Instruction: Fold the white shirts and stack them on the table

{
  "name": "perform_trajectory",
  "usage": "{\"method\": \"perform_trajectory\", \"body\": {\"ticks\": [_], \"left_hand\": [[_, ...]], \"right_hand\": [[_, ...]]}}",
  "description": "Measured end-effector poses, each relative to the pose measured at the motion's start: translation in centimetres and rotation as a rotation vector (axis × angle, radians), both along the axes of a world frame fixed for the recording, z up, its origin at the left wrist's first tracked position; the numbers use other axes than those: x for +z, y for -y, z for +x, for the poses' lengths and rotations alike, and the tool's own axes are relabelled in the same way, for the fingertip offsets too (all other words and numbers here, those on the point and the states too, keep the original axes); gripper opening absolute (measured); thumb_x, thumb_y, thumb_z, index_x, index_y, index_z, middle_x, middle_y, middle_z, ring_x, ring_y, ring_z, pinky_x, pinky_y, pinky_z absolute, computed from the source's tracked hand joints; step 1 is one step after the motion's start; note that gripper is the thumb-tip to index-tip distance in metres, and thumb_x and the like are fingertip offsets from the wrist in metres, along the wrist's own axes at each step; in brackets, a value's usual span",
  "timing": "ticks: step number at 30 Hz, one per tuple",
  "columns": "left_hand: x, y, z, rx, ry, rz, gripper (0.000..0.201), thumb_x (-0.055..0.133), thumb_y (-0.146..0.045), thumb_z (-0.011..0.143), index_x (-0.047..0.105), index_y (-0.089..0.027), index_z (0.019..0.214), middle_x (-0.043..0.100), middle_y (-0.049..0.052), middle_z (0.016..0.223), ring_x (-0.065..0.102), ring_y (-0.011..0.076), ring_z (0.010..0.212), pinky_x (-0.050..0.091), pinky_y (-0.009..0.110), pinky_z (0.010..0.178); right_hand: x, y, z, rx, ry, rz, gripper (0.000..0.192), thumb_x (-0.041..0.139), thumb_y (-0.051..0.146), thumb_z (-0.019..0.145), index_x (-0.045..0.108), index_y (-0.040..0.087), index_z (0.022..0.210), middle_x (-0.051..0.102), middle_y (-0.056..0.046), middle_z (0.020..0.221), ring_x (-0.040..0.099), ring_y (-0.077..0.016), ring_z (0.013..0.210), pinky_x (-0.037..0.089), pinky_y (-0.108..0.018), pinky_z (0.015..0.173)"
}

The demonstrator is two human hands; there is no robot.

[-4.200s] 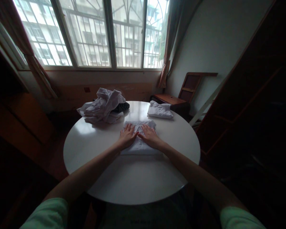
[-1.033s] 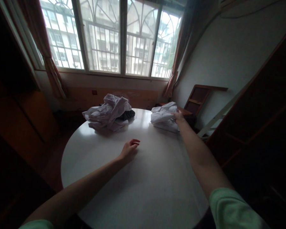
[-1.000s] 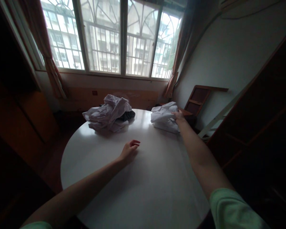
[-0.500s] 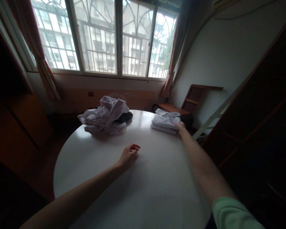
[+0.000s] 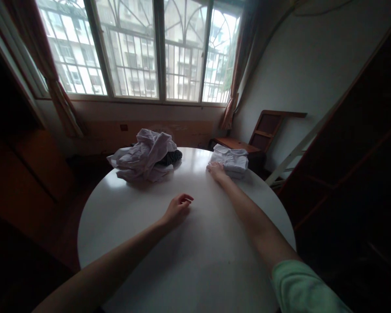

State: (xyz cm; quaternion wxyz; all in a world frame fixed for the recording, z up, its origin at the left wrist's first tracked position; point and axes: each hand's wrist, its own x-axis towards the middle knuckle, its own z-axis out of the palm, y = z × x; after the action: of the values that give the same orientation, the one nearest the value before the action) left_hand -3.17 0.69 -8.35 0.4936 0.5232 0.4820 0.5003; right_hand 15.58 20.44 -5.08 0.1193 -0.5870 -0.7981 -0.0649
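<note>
1. Shirt stack (image 5: 233, 160): lies on the white table (image 5: 198, 265), directly under and beyond the right fingers, spreading away to their right.
2. Key relation: right hand (image 5: 217, 171) sits at the stack's near-left corner, touching cloth. Bulk of the stack is right of and beyond those fingers; only the corner is beneath them.
3. Long axis: looks wider from side to side than deep, so it runs rightward from the right fingers. Foreshortening makes this uncertain.
4. Right fingers: fairly extended, slightly bent at the corner. Cannot tell whether they pinch an edge or merely rest there.
5. Left hand (image 5: 178, 206): clearly the farther one; stack is ahead and to the right of its fingers, well apart. Fingers loosely curled with a gap inside the curl, nothing held. Contact with the tabletop not certain.
6. Stack's look: pale, white to greyish, neatly folded, low and flat. Collar at the edge farthest from the right fingers; front faces up, mild creases. Layered edges show on the near side; count unclear.
7. Also present: crumpled heap (image 5: 145, 154) of similar pale cloth, ahead and left of the left fingers, with a dark patterned cloth (image 5: 172, 157) at its right side.
</note>
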Motion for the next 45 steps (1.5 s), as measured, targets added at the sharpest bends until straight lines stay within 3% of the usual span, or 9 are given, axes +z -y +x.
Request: {"method": "perform_trajectory", "body": {"ticks": [5, 10, 14, 18, 22, 29, 34, 38, 45], "left_hand": [[0.7, -0.4, -1.1, -0.044, -0.306, 0.283, 0.020, 0.049, -0.009, 0.064, 0.062, -0.019, 0.076, 0.059, 0.003, 0.080, 0.054, 0.0132, 0.068, 0.044, 0.025, 0.066], [1.5, -4.0, -5.0, 0.084, -0.765, 0.609, 0.038, 0.048, -0.002, 0.066, 0.060, -0.020, 0.097, 0.055, 0.009, 0.112, 0.047, 0.0233, 0.109, 0.031, 0.039, 0.099], [1.5, -7.0, -8.9, 0.426, -0.965, 0.646, 0.045, 0.046, -0.002, 0.070, 0.053, -0.018, 0.112, 0.044, 0.011, 0.128, 0.035, 0.0262, 0.123, 0.023, 0.041, 0.104], [1.1, -8.4, -11.5, 0.736, -1.076, 0.488, 0.037, 0.050, -0.012, 0.074, 0.057, -0.013, 0.110, 0.031, 0.016, 0.138, 0.025, 0.0342, 0.128, 0.021, 0.049, 0.103], [0.9, -9.1, -12.1, 0.664, -1.129, 0.400, 0.045, 0.049, -0.011, 0.072, 0.051, -0.007, 0.117, 0.037, 0.019, 0.136, 0.031, 0.0334, 0.125, 0.026, 0.047, 0.101], [0.8, -8.6, -11.5, 0.599, -1.180, 0.553, 0.051, 0.043, -0.009, 0.075, 0.042, -0.005, 0.125, 0.045, 0.018, 0.129, 0.039, 0.0267, 0.121, 0.028, 0.039, 0.103], [1.2, -8.0, -12.0, 0.757, -1.113, 0.618, 0.040, 0.044, -0.010, 0.076, 0.049, -0.009, 0.116, 0.044, 0.016, 0.128, 0.033, 0.0267, 0.124, 0.025, 0.041, 0.105], [1.0, -8.3, -13.1, 0.877, -0.989, 0.512, 0.036, 0.047, -0.011, 0.076, 0.050, -0.012, 0.111, 0.035, 0.016, 0.135, 0.026, 0.0293, 0.128, 0.024, 0.046, 0.105], [1.1, -8.4, -13.4, 0.658, -0.959, 0.431, 0.017, 0.052, -0.010, 0.074, 0.056, -0.008, 0.090, 0.051, 0.015, 0.120, 0.034, 0.0296, 0.123, 0.024, 0.042, 0.105]], "right_hand": [[-0.8, 0.3, 1.2, -0.100, 0.010, -0.014, 0.035, 0.037, 0.007, 0.082, 0.059, 0.016, 0.108, 0.045, -0.014, 0.132, 0.034, -0.0291, 0.123, 0.017, -0.054, 0.100], [-2.3, 2.5, 2.0, -0.085, -0.038, 0.050, 0.034, 0.035, 0.017, 0.087, 0.056, 0.014, 0.114, 0.038, -0.015, 0.137, 0.031, -0.0283, 0.126, 0.027, -0.048, 0.098], [-3.0, 4.5, 2.5, 0.016, -0.074, 0.062, 0.033, 0.036, 0.020, 0.088, 0.058, 0.012, 0.111, 0.047, -0.013, 0.130, 0.039, -0.0217, 0.120, 0.034, -0.032, 0.096], [-2.7, 6.2, 2.8, 0.052, -0.089, 0.076, 0.028, 0.040, 0.015, 0.084, 0.062, 0.010, 0.101, 0.056, -0.014, 0.118, 0.048, -0.0197, 0.111, 0.035, -0.027, 0.093], [-2.4, 7.1, 2.7, 0.042, -0.122, 0.064, 0.025, 0.041, 0.012, 0.082, 0.063, 0.010, 0.095, 0.062, -0.013, 0.106, 0.052, -0.0187, 0.102, 0.037, -0.024, 0.088], [-2.3, 7.8, 2.8, 0.052, -0.129, 0.024, 0.023, 0.043, 0.013, 0.083, 0.063, 0.011, 0.096, 0.063, -0.012, 0.103, 0.054, -0.0181, 0.100, 0.036, -0.024, 0.088], [-2.5, 7.9, 3.0, 0.071, -0.131, 0.011, 0.024, 0.043, 0.013, 0.084, 0.062, 0.011, 0.097, 0.063, -0.011, 0.104, 0.054, -0.0177, 0.101, 0.035, -0.023, 0.089], [-2.6, 7.9, 3.1, 0.077, -0.137, 0.019, 0.024, 0.043, 0.013, 0.084, 0.062, 0.011, 0.097, 0.063, -0.011, 0.104, 0.054, -0.0171, 0.100, 0.035, -0.023, 0.089], [-2.5, 8.4, 3.2, 0.088, -0.154, 0.015, 0.024, 0.043, 0.013, 0.084, 0.062, 0.011, 0.098, 0.063, -0.011, 0.104, 0.054, -0.0165, 0.100, 0.035, -0.022, 0.088]]}}
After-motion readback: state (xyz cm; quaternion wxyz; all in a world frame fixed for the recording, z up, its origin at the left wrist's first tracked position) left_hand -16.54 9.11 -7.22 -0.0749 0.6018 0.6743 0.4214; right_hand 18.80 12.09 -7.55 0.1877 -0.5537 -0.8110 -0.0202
